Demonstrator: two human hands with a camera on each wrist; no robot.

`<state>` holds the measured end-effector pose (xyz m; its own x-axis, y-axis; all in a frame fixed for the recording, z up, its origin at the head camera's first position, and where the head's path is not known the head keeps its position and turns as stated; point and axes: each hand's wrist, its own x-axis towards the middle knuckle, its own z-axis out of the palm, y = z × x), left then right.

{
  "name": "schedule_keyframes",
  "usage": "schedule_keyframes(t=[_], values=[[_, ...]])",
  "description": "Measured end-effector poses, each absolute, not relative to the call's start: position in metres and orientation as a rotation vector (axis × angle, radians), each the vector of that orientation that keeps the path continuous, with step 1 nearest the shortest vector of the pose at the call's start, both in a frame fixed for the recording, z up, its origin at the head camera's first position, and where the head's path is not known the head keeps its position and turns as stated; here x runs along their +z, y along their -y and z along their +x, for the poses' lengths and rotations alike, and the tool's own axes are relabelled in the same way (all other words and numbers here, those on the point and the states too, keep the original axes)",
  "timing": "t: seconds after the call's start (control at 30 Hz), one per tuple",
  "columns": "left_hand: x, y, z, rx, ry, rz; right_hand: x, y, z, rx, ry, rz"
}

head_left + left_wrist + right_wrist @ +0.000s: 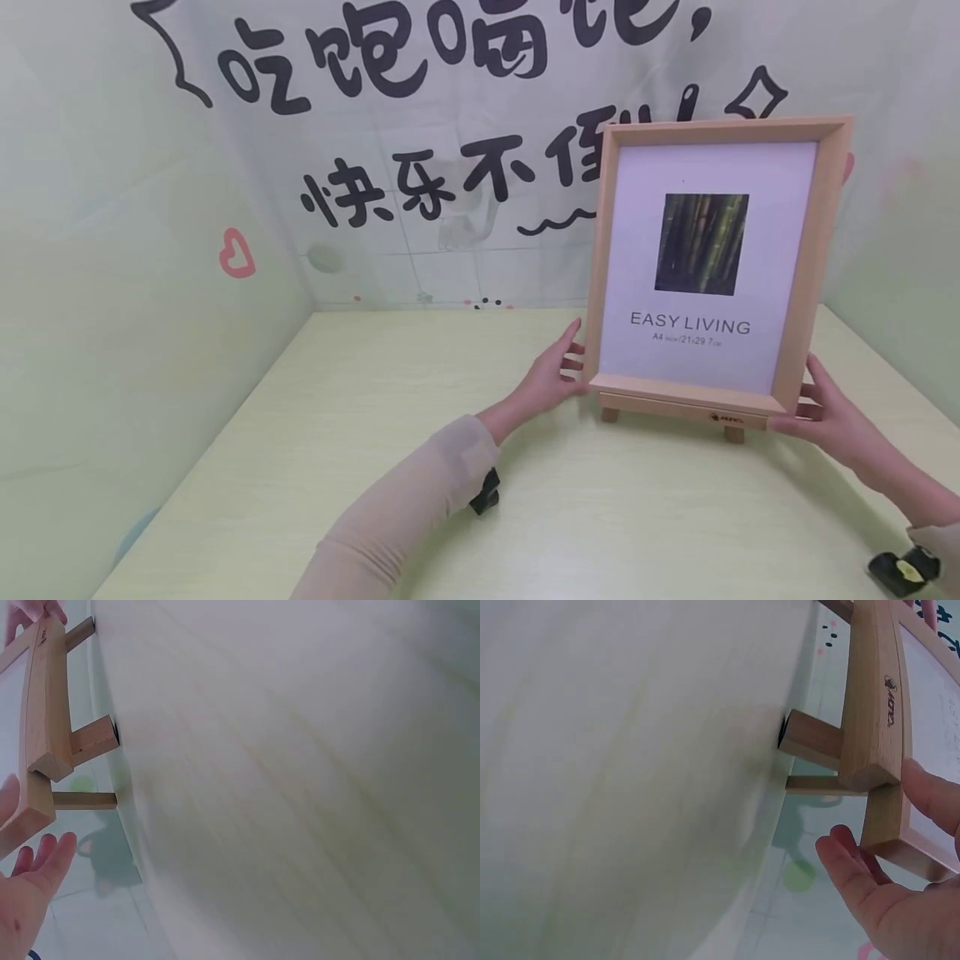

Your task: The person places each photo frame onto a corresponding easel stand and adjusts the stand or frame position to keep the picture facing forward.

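A light wooden picture frame (806,250) stands on a small wooden easel (675,407), tilted slightly back. Its white insert shows a bamboo photo and the words "EASY LIVING". At the frame's lower left side my left hand (551,375) holds the edge, thumb in front and fingers reaching behind. My right hand (840,417) holds the lower right corner the same way. In the right wrist view the thumb (930,791) lies on the front of the frame. The left wrist view shows the easel's front leg (94,741) on the table; the finger contact behind the frame is partly hidden.
The pale table (390,400) extends to the left and in front of the frame. Behind it hangs a light curtain (442,275) with large black lettering. Black wrist devices sit on the left wrist (486,492) and the right wrist (903,571).
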<state>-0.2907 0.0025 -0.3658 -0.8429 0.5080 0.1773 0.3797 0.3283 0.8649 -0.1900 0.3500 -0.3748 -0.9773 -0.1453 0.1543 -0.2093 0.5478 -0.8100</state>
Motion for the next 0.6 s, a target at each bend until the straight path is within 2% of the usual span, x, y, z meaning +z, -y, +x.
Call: schedule_keyframes(t=[0.6], values=[[-0.378, -0.009, -0.293, 1.523, -2.337, 0.761, -0.388, -0.338, -0.195, 1.597, 2.676, 0.197]])
